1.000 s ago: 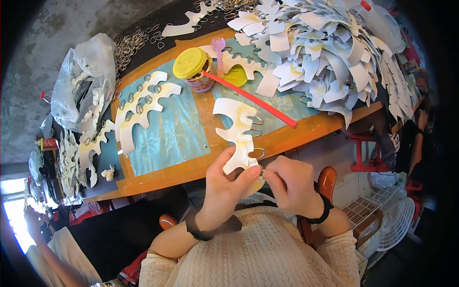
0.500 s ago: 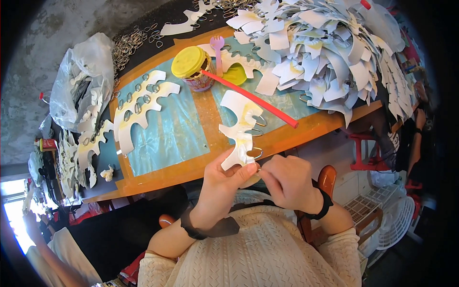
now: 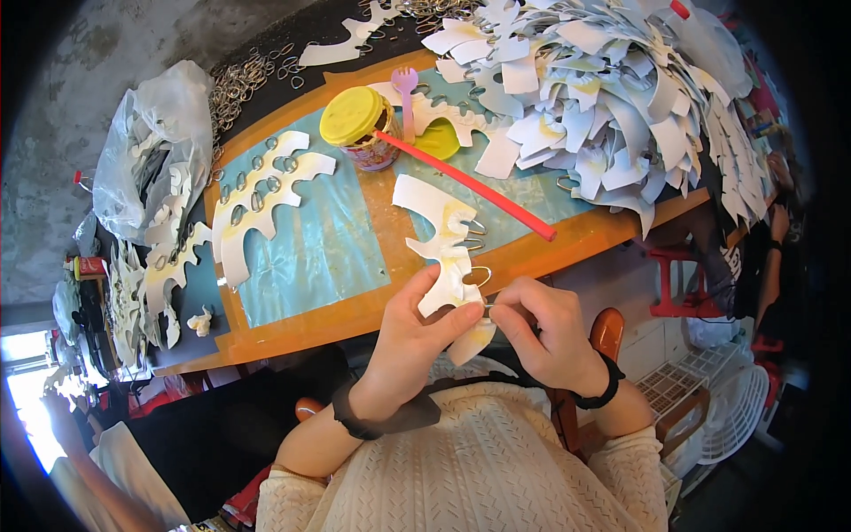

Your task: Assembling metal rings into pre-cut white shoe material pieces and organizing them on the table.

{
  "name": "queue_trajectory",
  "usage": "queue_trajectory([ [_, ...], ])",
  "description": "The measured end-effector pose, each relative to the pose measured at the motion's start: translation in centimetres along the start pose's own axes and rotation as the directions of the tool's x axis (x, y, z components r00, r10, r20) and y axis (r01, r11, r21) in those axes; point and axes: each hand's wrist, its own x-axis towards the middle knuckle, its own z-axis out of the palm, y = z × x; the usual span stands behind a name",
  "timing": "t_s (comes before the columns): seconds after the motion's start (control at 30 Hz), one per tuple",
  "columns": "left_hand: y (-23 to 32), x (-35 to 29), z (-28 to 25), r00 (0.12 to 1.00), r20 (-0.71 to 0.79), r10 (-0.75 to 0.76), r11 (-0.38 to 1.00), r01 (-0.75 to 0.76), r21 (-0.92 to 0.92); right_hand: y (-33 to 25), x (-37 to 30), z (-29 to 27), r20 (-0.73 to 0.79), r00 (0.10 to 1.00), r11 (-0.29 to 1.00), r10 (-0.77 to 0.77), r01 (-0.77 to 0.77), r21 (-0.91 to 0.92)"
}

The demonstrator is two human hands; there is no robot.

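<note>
My left hand [image 3: 403,346] pinches a white scalloped strip [image 3: 434,202] between thumb and fingers, just off the table's near edge. Yellowish stains mark the strip, and several metal rings [image 3: 480,270] stick out along its right side. Its lower tip shows below my left thumb. My right hand [image 3: 551,335] is closed in a pinch against the strip's right edge, beside the left thumb. A small metal ring [image 3: 488,306] shows between its fingertips, mostly covered by them.
A tub with a yellow lid [image 3: 353,113] carries a red stick [image 3: 470,184] and stands beside a pink fork [image 3: 405,89]. White strips heap up at the right [image 3: 603,97]. Ringed strips [image 3: 266,199] lie left, near a clear plastic bag [image 3: 146,160]. Loose rings [image 3: 238,89] lie behind.
The strip's far end has swung left, and its lower tip has come into sight below my left thumb. My right hand has turned slightly, still pinching at the strip's edge.
</note>
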Motion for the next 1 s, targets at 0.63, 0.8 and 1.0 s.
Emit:
queue_trajectory([
  [0.63,-1.6,-0.6,0.7,0.986,-0.043,0.163,0.984,-0.16,0.077,-0.6,-1.2,1.6,-0.221,0.965,0.94,0.143,-0.062,0.337],
  [0.8,-1.3,-0.8,0.8,0.984,-0.036,0.176,0.97,-0.167,0.179,-0.3,-1.4,1.4,-0.231,0.973,0.979,0.019,0.03,0.203],
  [1.0,-1.7,-0.7,0.6,0.983,0.007,0.186,0.956,-0.183,0.228,-0.8,-0.9,1.9,-0.264,0.962,0.886,0.073,0.059,0.46],
])
